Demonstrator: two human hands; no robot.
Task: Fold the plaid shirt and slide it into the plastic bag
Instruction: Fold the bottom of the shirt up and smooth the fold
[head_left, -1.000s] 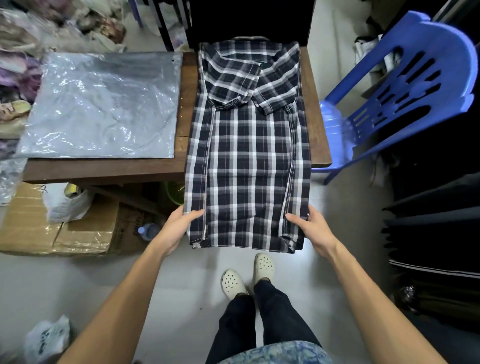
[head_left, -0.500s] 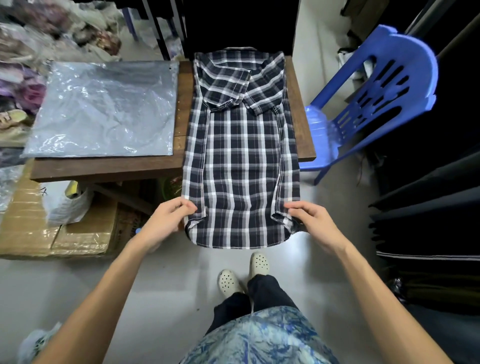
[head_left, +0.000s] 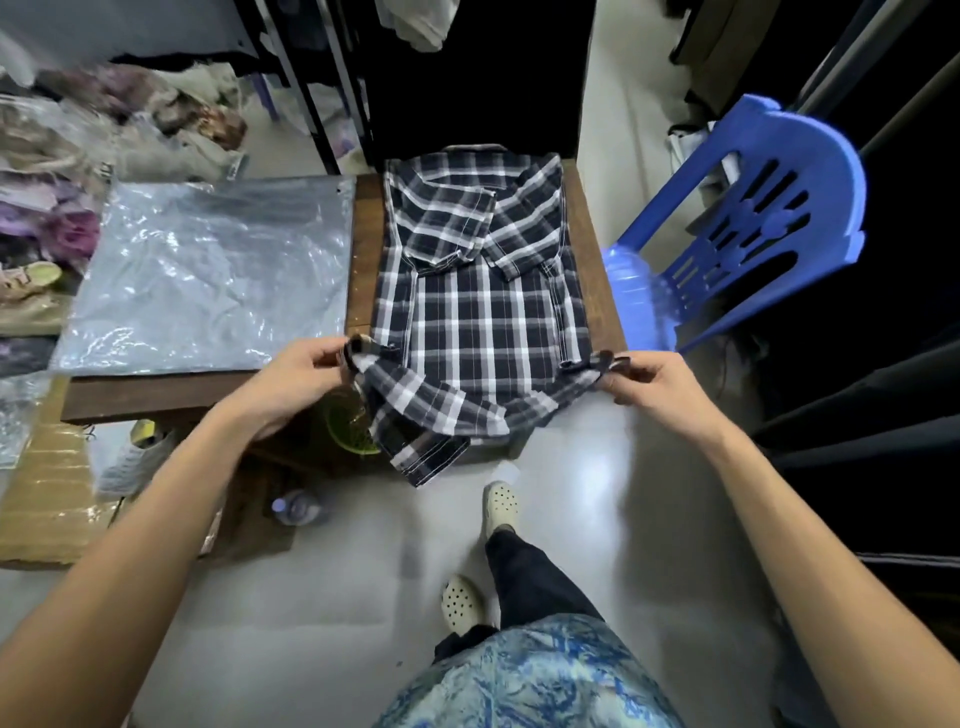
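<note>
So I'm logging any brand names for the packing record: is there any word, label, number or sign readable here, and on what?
None can be read.
plaid shirt: no tag or label shows.
plastic bag: plain, only glare.
white bag under the table: any print is too blurred to read.
bottle on the floor: any label is too blurred to read.

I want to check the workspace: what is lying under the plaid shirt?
The wooden table lies under the plaid shirt. Its raised hem hangs past the table's edge, over a green basket. The tabletop beneath the cloth is covered.
</note>
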